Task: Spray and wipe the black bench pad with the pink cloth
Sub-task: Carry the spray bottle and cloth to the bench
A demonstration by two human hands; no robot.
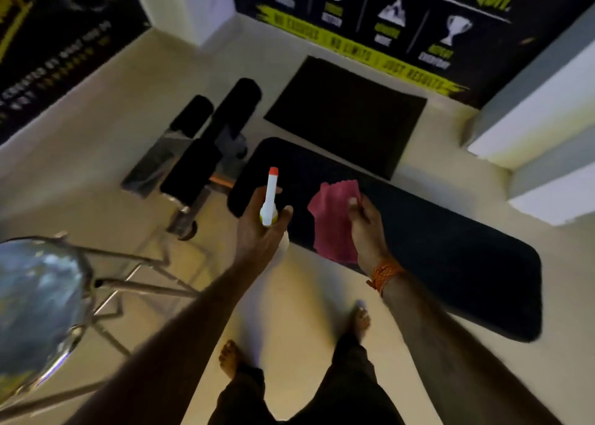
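The long black bench pad [450, 257] runs from the centre of the view down to the right. My left hand [257, 231] grips a white spray bottle [269, 199] with a red nozzle tip, held above the pad's left end with the nozzle pointing away from me. My right hand [367, 228] pinches the pink cloth [335, 218], which hangs over the near edge of the pad. An orange thread band sits on my right wrist.
Black foam rollers [219, 128] on a chrome frame stand left of the pad. A black floor mat [347, 115] lies behind it by the postered wall. A shiny metal stool [42, 296] is at the lower left. My bare feet stand on the pale floor.
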